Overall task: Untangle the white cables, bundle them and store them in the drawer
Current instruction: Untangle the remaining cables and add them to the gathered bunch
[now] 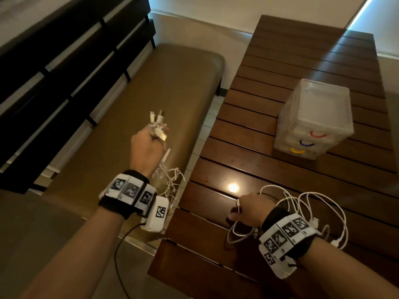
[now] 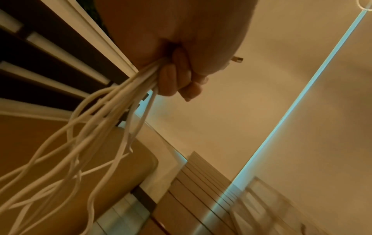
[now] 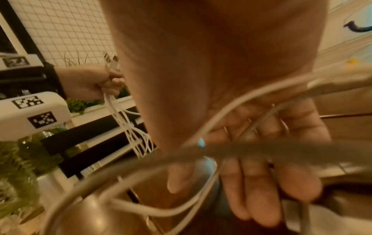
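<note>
My left hand (image 1: 149, 147) is raised over the bench and grips a bunch of white cables (image 1: 158, 126). Their plug ends stick up above the fist and the strands (image 2: 112, 119) hang down below it. The right wrist view shows the same fist (image 3: 90, 82) at the left. More loose white cables (image 1: 311, 203) lie looped on the near right of the wooden table. My right hand (image 1: 250, 209) rests among them, its fingers (image 3: 261, 174) nearly straight with cable (image 3: 251, 93) running across the palm. A white plug stands up by the thumb.
A translucent drawer unit (image 1: 317, 108) with red, blue and yellow handles stands on the slatted table (image 1: 280, 61), all drawers closed. A tan padded bench (image 1: 151, 83) lies left of the table. Dark slatted furniture (image 1: 54, 72) runs along the far left.
</note>
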`<move>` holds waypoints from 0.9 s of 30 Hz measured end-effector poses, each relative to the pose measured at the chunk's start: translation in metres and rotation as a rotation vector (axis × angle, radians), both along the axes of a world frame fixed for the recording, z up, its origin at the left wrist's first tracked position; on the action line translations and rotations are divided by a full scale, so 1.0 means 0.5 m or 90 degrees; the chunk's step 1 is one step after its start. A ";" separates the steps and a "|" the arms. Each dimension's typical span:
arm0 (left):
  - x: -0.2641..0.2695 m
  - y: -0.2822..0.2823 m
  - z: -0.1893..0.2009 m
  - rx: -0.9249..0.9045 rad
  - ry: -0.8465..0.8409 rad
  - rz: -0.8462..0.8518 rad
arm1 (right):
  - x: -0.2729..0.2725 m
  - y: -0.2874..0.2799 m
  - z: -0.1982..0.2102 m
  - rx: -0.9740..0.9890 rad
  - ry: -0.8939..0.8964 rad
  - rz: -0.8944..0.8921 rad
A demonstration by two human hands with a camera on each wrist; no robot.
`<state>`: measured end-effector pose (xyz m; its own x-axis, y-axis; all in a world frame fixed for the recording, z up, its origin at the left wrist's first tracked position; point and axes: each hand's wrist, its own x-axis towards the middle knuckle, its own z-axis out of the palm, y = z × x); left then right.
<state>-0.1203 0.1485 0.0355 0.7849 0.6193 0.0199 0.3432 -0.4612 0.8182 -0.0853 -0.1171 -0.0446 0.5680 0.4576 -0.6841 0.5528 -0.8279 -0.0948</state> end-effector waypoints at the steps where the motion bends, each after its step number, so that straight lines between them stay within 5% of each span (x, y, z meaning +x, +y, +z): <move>1: -0.002 -0.020 -0.009 -0.034 0.016 -0.023 | -0.005 0.000 0.000 -0.008 -0.006 0.008; 9: 0.009 -0.154 -0.051 -0.157 0.105 -0.134 | -0.002 -0.015 0.002 0.106 -0.063 -0.123; 19: -0.013 -0.292 -0.038 -0.503 -0.014 -0.192 | -0.021 -0.057 0.145 0.665 -0.057 -0.414; 23: -0.009 -0.322 -0.031 -0.580 -0.031 -0.195 | -0.038 -0.057 0.166 0.731 0.042 -0.420; 27: -0.014 -0.342 -0.037 -0.570 -0.007 -0.187 | -0.039 -0.064 0.147 0.714 -0.014 -0.383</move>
